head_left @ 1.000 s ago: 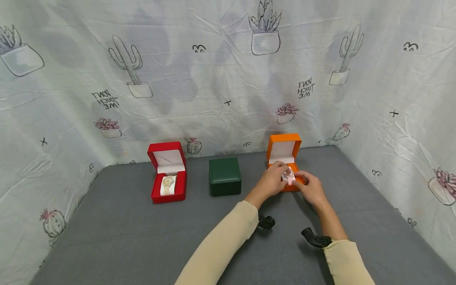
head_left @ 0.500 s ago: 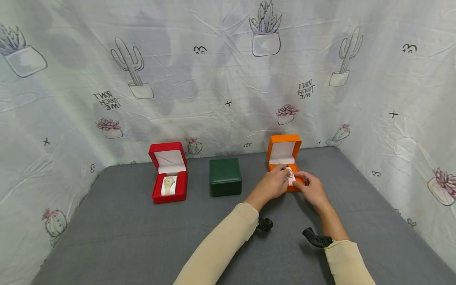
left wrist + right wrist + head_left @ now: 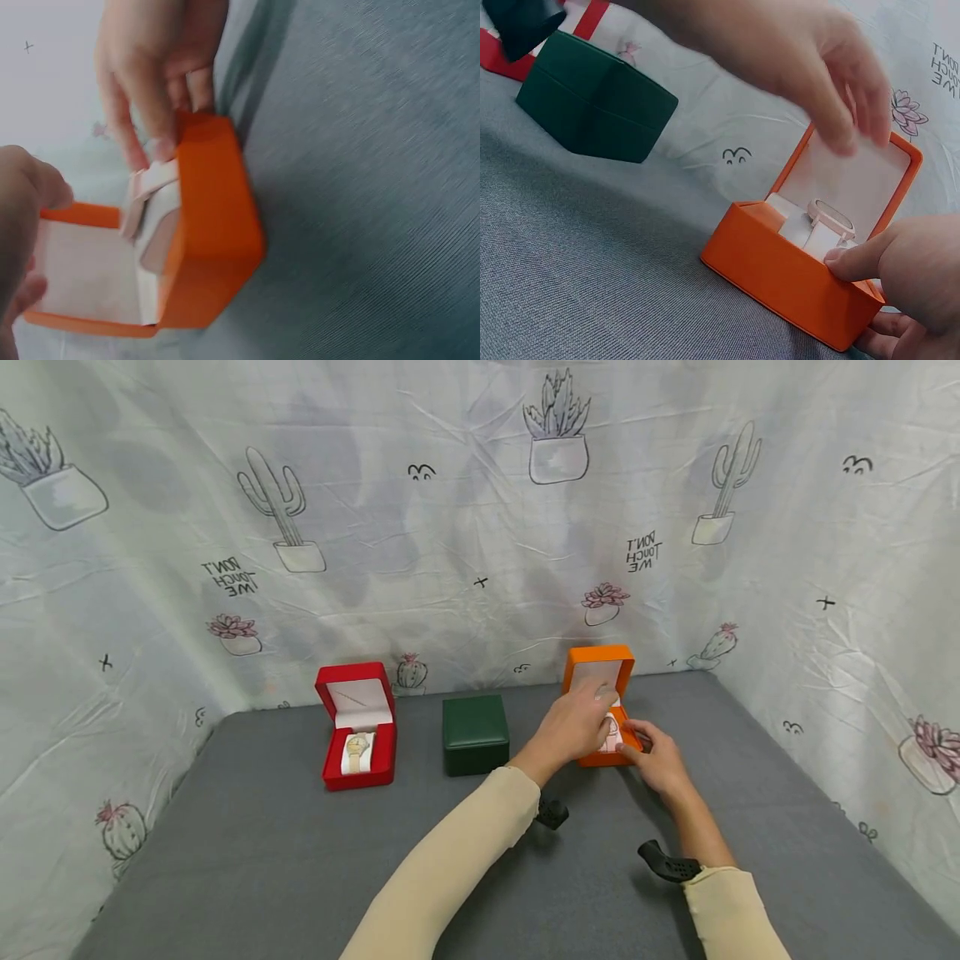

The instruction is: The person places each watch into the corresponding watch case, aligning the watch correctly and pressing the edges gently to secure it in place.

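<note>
An orange watch box [image 3: 602, 653] stands with its lid up at the right of the table. Inside it a pale pink watch [image 3: 832, 214] is wrapped round a white cushion. My left hand [image 3: 573, 722] is raised over the box in front of the lid, fingers loosely bent and holding nothing. In the right wrist view a gap shows between its fingertips and the watch. My right hand [image 3: 660, 762] grips the box's right side, its thumb [image 3: 847, 262] on the watch strap and other fingers low along the outer wall. In the head view my left hand hides part of the watch.
A closed green box [image 3: 475, 735] stands left of the orange one. Farther left, an open red box [image 3: 381, 752] holds a gold-toned watch [image 3: 357, 745] on a white cushion. A patterned cloth [image 3: 480, 527] hangs behind the grey table [image 3: 247, 860].
My left hand has let go of the watch and lifted up and back toward the lid. My right hand stays at the box's right side.
</note>
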`<state>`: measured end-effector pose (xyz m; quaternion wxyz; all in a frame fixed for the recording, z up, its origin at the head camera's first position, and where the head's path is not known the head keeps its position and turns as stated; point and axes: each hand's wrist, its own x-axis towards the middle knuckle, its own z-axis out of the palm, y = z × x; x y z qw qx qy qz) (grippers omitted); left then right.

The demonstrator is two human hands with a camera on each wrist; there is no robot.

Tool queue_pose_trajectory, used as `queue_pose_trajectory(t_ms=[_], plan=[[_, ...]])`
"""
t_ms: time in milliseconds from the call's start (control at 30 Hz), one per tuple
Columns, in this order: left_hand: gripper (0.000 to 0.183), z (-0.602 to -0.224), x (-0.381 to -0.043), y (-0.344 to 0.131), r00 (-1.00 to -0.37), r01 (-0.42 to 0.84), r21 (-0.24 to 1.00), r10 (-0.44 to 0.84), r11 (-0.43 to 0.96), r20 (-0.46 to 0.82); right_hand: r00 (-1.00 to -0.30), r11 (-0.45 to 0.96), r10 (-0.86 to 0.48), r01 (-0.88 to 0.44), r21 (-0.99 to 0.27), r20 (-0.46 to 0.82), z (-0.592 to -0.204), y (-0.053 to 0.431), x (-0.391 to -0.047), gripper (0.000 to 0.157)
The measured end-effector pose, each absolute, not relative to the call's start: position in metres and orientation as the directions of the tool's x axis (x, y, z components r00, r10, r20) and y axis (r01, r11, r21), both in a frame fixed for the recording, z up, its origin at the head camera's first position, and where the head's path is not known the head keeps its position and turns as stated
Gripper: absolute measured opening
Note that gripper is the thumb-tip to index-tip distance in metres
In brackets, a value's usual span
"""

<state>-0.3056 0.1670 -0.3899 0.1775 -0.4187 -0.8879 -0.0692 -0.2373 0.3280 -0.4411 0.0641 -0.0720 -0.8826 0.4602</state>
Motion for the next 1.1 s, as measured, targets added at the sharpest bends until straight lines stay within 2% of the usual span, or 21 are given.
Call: queue_pose_trajectory(t_ms=[100,167,333,467,900,1100], plan=[[0.038,-0.382,-0.314,0.165,-0.576,0.765,-0.033,0.706,0.643,0.412,-0.982,0.567,0.183,0.066,-0.821,0.048,-0.443,0.328,-0.238,0.048],[0.042,-0.379,-0.32,0.163,-0.593,0.752,-0.026,0.693,0.659,0.411,-0.982,0.57,0.186,0.075,-0.818,0.04,-0.444,0.328,-0.239,0.048],[0.063,-0.38,-0.332,0.16,-0.672,0.706,0.0,0.67,0.708,0.316,-0.982,0.562,0.19,0.099,-0.822,0.012,-0.443,0.326,-0.238,0.049],[0.073,-0.383,-0.336,0.16,-0.702,0.689,-0.006,0.669,0.725,0.243,-0.982,0.56,0.191,0.107,-0.822,0.003,-0.444,0.325,-0.239,0.049],[0.048,-0.387,-0.336,0.168,-0.697,0.694,0.016,0.666,0.719,0.266,-0.983,0.558,0.185,0.084,-0.825,0.025,-0.445,0.326,-0.24,0.048],[0.045,-0.383,-0.333,0.166,-0.634,0.733,-0.036,0.701,0.679,0.327,-0.981,0.546,0.193,0.089,-0.833,0.022,-0.445,0.329,-0.238,0.047]])
